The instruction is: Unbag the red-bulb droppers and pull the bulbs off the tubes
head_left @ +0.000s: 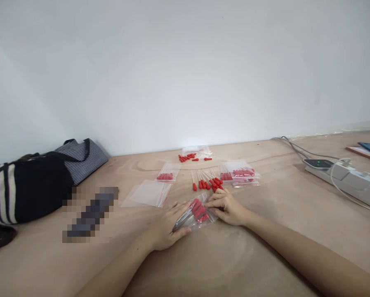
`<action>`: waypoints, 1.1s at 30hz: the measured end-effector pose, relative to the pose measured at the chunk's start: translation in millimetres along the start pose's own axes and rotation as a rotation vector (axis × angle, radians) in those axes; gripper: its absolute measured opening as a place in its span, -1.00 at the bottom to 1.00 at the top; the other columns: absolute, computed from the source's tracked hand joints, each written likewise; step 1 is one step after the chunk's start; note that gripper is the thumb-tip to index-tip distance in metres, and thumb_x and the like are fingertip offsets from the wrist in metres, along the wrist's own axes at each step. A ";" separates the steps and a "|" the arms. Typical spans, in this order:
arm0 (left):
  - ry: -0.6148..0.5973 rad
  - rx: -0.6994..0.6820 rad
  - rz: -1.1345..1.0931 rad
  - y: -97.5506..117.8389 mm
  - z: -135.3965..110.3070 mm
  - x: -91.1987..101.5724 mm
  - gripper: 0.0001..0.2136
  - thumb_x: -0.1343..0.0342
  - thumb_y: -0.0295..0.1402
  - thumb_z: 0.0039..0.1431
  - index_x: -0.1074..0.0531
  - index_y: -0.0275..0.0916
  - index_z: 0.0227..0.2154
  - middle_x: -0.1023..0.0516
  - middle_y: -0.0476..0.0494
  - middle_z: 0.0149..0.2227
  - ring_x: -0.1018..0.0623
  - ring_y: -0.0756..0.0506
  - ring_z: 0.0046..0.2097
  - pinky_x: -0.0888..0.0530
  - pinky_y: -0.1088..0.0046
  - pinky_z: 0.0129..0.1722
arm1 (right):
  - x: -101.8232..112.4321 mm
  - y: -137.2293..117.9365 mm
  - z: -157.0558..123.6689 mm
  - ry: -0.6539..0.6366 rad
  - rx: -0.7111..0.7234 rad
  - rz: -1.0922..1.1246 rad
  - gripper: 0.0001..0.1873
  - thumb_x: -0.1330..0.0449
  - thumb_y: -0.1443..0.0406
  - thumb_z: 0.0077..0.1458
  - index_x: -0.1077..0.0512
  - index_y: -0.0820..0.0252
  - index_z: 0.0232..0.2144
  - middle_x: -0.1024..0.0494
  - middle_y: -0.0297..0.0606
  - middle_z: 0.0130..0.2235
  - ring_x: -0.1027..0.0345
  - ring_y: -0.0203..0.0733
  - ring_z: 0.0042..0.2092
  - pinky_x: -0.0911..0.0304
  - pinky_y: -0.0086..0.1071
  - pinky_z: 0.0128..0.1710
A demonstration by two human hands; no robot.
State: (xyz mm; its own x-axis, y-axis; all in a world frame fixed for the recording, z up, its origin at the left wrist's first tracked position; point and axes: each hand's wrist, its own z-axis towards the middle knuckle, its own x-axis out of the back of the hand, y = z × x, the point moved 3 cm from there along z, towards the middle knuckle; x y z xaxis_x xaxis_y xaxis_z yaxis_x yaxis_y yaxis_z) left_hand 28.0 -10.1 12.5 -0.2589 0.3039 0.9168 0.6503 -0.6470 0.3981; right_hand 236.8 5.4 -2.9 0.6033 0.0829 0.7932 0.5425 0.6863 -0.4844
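Note:
Between my hands lies a clear zip bag (207, 219) with red-bulbed droppers (199, 209) in or under its plastic; I cannot tell which. Curled round the droppers' shiny tubes is my left hand (169, 229), thumb toward me. My right hand (229, 207) pinches the bag's right edge, its fingers closed. Just beyond, loose droppers (205, 184) with red bulbs and thin pale stems lie fanned out on the table. Filled bags (239, 172) are stacked to the right of these, and another filled bag (167, 171) lies to the left.
Flat clear bags (149, 193) lie left of my hands. Loose red bulbs (187, 157) and more plastic bags (197, 151) sit near the wall. A blurred dark object (92, 212) and a black bag (42, 185) are at left; a white power strip (348, 181) with cables is at right.

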 end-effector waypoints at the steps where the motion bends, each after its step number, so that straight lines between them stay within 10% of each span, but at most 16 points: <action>1: -0.012 0.004 -0.005 -1.5 -0.3 -0.8 -0.42 0.11 -0.13 0.15 0.12 -0.17 0.18 -0.02 -0.13 0.21 -0.04 -0.17 0.20 0.00 0.13 0.17 | -0.5 1.0 -0.2 -0.005 -0.009 0.023 -0.76 -0.07 0.27 0.05 -0.44 0.05 -0.21 -0.49 -0.27 -0.28 -0.22 -0.23 -0.26 -0.04 -0.29 -0.20; 10: -0.016 0.019 -0.039 -1.4 2.1 3.8 -0.46 0.08 -0.17 0.14 0.04 -0.16 0.16 -0.09 -0.13 0.18 -0.09 -0.13 0.19 -0.02 0.14 0.16 | -3.5 3.1 3.6 -0.090 -0.043 0.131 -0.47 -0.18 0.02 -0.11 -0.31 -0.03 -0.05 -0.47 -0.26 -0.19 -0.29 -0.18 -0.16 0.02 -0.25 -0.10; 20: 0.014 0.003 -0.081 -2.7 2.5 3.4 -0.48 0.03 -0.19 0.12 -0.04 -0.15 0.13 -0.15 -0.12 0.15 -0.14 -0.13 0.17 -0.02 0.16 0.17 | -12.9 -1.7 6.6 0.105 -0.094 0.222 -0.64 -0.22 0.08 -0.14 -0.42 0.10 -0.27 -0.49 -0.33 -0.37 -0.28 -0.25 -0.33 -0.08 -0.34 -0.23; 26: 0.001 0.011 -0.067 -2.6 3.0 3.9 -0.49 0.03 -0.18 0.11 -0.05 -0.15 0.12 -0.15 -0.12 0.16 -0.12 -0.12 0.18 -0.02 0.17 0.17 | -10.7 -3.0 4.3 0.079 -0.153 0.096 -0.87 -0.15 0.25 -0.06 -0.38 0.18 -0.41 -0.42 -0.35 -0.48 -0.21 -0.26 -0.36 -0.08 -0.36 -0.27; 33: 0.015 0.004 -0.071 -2.7 3.4 3.8 -0.49 0.03 -0.18 0.11 -0.06 -0.14 0.12 -0.16 -0.10 0.15 -0.13 -0.12 0.18 -0.01 0.15 0.17 | -5.8 -14.2 9.9 -0.085 -0.079 0.044 -0.69 -0.22 0.11 -0.16 -0.37 0.11 -0.34 -0.43 -0.32 -0.28 -0.26 -0.19 -0.19 -0.01 -0.30 -0.17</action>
State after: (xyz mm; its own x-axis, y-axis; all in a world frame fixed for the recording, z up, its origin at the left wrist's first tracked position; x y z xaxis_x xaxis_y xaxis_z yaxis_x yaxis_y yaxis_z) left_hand 27.7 -4.9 14.8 -0.3151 0.3385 0.8866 0.6331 -0.6210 0.4621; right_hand 219.8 2.4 3.0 0.5775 0.1747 0.7975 0.5630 0.6222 -0.5440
